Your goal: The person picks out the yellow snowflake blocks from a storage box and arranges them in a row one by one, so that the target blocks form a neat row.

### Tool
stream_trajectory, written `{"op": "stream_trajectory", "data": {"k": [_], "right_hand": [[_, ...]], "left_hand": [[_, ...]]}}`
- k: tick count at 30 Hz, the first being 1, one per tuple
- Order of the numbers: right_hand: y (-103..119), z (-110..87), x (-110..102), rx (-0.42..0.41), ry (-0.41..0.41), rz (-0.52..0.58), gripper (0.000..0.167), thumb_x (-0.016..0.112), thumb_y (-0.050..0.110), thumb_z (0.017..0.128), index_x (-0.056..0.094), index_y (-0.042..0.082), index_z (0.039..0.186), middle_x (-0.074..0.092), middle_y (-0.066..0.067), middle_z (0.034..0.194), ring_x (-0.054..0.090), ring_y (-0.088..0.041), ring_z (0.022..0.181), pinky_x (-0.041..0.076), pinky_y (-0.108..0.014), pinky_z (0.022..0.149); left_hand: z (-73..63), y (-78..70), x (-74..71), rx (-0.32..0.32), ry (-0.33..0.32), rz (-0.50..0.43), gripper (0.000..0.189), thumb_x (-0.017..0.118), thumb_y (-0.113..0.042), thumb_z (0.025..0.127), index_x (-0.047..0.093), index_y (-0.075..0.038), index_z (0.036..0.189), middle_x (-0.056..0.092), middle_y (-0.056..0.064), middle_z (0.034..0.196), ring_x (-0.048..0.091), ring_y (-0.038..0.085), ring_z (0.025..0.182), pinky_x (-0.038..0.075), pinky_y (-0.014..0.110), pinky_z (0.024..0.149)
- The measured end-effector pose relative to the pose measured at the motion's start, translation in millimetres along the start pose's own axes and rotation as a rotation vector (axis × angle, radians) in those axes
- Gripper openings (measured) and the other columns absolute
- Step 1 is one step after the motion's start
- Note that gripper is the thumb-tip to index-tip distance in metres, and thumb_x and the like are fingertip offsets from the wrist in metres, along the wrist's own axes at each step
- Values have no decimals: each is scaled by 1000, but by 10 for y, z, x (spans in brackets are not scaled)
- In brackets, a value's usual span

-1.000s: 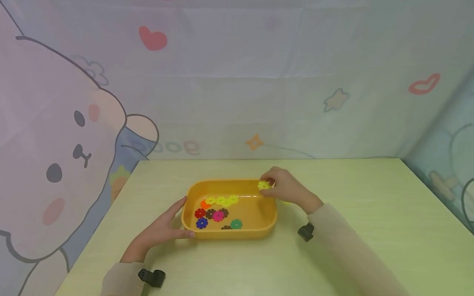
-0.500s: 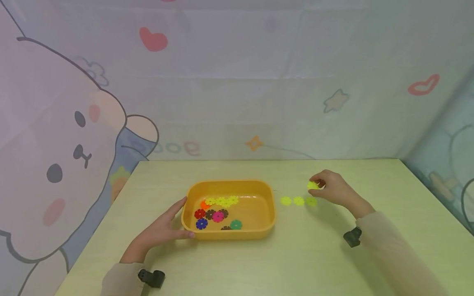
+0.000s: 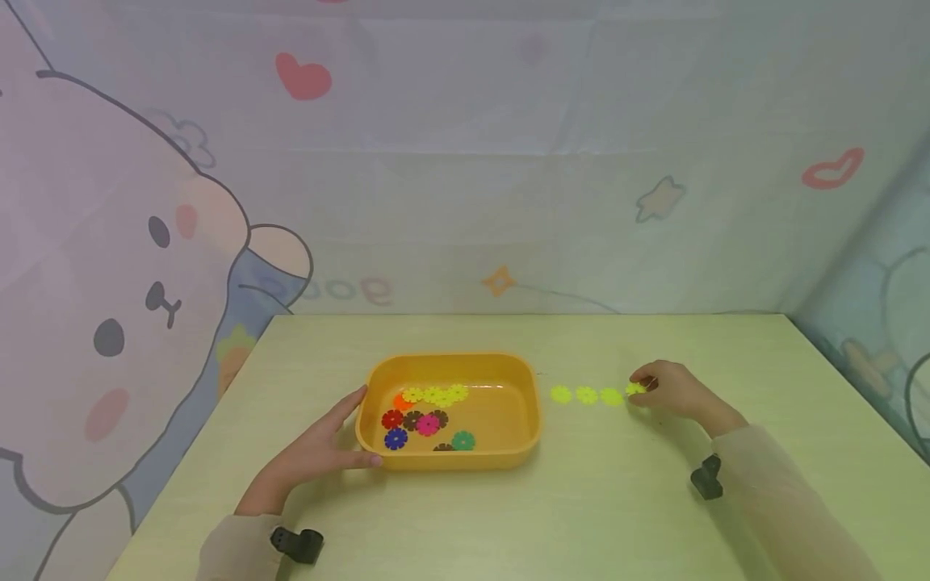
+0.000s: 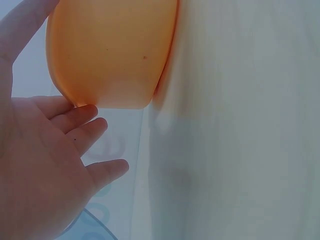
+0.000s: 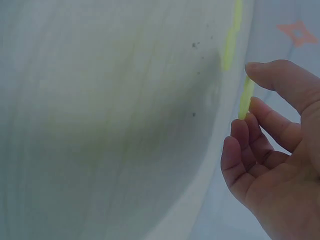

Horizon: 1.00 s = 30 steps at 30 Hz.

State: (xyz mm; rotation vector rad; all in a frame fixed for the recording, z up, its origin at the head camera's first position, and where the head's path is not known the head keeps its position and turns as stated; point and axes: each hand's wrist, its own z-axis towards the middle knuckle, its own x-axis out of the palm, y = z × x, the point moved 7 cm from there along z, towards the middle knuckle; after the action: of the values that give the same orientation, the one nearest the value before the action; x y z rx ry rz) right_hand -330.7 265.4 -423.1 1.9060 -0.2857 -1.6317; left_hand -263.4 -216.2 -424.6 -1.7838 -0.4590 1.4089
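My right hand (image 3: 676, 390) pinches a yellow snowflake disc (image 3: 635, 389) between thumb and fingertips, low over the table at the right end of a row. In the right wrist view the disc (image 5: 246, 97) shows edge-on. To its left, three more yellow snowflake discs (image 3: 586, 394) lie flat in line. My left hand (image 3: 316, 448) rests against the left end of a yellow plastic tub (image 3: 458, 461), thumb at the near corner and index finger at the far one. In the left wrist view its extended fingers touch the tub's wall (image 4: 112, 55).
Inside the tub lie several yellow discs (image 3: 433, 394), with red (image 3: 392, 419), pink (image 3: 427, 425), blue (image 3: 395, 438), green (image 3: 463, 440), orange and brown ones. A pale wooden table (image 3: 552, 516) bears everything; a printed cloth (image 3: 465, 161) hangs behind it.
My right hand has carried the yellow disc from above the tub's right end out to the right, then down beside the row. The left hand and the tub have stayed put.
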Motion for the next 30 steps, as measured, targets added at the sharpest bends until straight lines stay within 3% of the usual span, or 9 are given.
{"op": "stream_trajectory", "data": {"k": [11,30], "right_hand": [[-117,22,79,-12,22,-18,39,71,15,85,62,-13,111,63,-22,106,57,-31,95,50,-49,85],[-127,17,87,-13,46,7,42,71,17,87,60,-14,113,61,-24,107,58,-40,100,51,-51,87]], "left_hand": [[15,12,6,0,-6,-8,109,82,-38,75,14,-9,155,13,20,160,9,46,144,13,71,109],[-4,-2,-7,-5,-6,1,109,82,-39,75,14,-10,155,13,20,160,9,46,144,13,70,109]]}}
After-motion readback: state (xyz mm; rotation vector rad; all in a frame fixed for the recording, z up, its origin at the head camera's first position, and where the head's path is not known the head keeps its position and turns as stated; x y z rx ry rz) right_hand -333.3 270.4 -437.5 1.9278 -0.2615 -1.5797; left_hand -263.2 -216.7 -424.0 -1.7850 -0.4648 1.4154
